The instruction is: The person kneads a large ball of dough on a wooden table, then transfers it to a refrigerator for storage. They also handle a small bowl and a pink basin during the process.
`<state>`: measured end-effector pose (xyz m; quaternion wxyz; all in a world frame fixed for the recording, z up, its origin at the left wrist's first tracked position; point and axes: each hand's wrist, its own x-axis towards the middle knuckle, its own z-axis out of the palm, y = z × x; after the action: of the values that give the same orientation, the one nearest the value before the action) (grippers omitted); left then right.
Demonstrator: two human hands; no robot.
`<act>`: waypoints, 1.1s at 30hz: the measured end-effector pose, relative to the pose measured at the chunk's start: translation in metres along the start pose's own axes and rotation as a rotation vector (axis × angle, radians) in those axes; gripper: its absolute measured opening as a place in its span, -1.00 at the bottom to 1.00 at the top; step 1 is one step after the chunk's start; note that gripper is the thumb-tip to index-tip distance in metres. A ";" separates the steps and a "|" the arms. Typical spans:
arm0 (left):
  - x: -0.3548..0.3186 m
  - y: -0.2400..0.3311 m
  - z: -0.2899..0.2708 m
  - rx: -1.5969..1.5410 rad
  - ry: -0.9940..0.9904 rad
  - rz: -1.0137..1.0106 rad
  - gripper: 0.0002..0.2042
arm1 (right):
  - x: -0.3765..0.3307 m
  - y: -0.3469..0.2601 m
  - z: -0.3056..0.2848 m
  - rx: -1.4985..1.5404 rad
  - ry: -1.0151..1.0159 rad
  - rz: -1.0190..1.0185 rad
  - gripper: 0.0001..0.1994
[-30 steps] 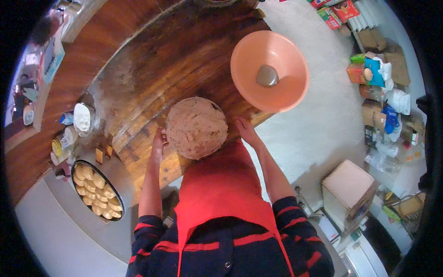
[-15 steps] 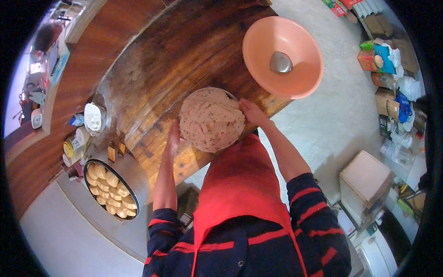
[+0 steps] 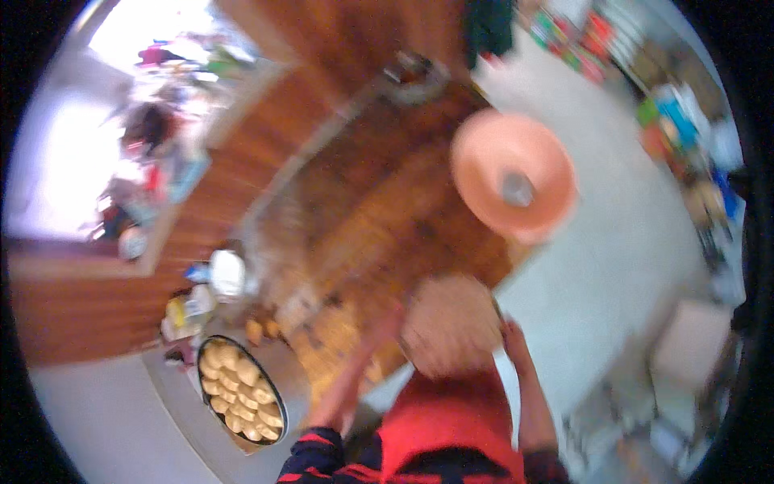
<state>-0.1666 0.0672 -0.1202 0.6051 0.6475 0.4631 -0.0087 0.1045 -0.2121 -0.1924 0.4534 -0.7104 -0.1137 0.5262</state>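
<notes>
A round bowl heaped with a pinkish-brown, doughy-looking mass (image 3: 451, 327) is held close in front of my red apron, at the near edge of the wooden table (image 3: 355, 234). Only a bit of the bowl's rim shows; the mass hides most of it. My left hand (image 3: 390, 324) grips the bowl's left side, blurred by motion. At the right side, my right hand (image 3: 513, 337) is closed on the rim, its fingers partly hidden.
A peach-coloured basin (image 3: 476, 189) with a metal piece (image 3: 517, 189) inside stands at the table's far right. On the left are a large pot (image 3: 280, 403) of pale, cut chunks (image 3: 238, 391) and a white container (image 3: 226, 273). A pale box (image 3: 689, 343) stands at right.
The view has swung, so the table, basin and pot appear lower and further right, and the picture is blurred. Both hands keep hold of the bowl, which now appears nearer my body.
</notes>
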 end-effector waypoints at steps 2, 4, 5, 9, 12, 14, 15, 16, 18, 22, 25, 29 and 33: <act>-0.002 0.020 0.024 0.109 -0.083 0.050 -0.50 | -0.031 0.034 -0.032 -0.099 0.025 -0.118 -0.60; -0.004 0.037 0.050 0.148 -0.178 0.085 -0.49 | -0.048 0.072 -0.036 -0.150 0.301 -0.153 -0.61; -0.003 0.045 0.068 0.128 -0.212 0.118 -0.46 | -0.053 0.081 -0.051 0.051 0.218 -0.142 -0.53; -0.006 0.081 0.131 0.330 -0.200 0.275 -0.33 | -0.143 0.107 -0.080 0.208 0.318 -0.070 -0.43; -0.027 0.110 0.181 0.401 -0.360 0.217 -0.34 | -0.214 0.109 -0.093 0.193 0.457 0.124 -0.26; -0.054 0.126 0.219 0.412 -0.454 0.307 -0.32 | -0.257 0.118 -0.098 0.232 0.529 0.089 -0.31; -0.069 0.132 0.239 0.419 -0.491 0.303 -0.31 | -0.278 0.127 -0.098 0.319 0.570 0.035 -0.35; -0.088 0.135 0.261 0.424 -0.532 0.289 -0.29 | -0.299 0.139 -0.101 0.411 0.605 -0.017 -0.38; -0.123 0.134 0.303 0.519 -0.595 0.279 -0.26 | -0.342 0.171 -0.103 0.633 0.687 -0.125 -0.44; -0.188 0.105 0.391 0.590 -0.636 0.402 -0.18 | -0.436 0.251 -0.106 0.866 0.831 -0.264 -0.53; -0.227 0.082 0.447 0.675 -0.824 0.305 -0.14 | -0.503 0.307 -0.088 0.744 0.924 -0.278 -0.49; -0.287 0.062 0.515 0.716 -1.037 0.166 -0.10 | -0.577 0.367 -0.060 0.885 1.308 0.051 -0.48; -0.351 0.047 0.614 0.922 -1.062 0.318 -0.21 | -0.643 0.403 -0.046 1.102 1.472 0.078 -0.56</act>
<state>-0.0012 -0.6180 -0.0470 0.4078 0.8050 -0.0443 -0.4287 -0.2540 -0.8743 -0.0841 0.6678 -0.5528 0.4944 -0.0642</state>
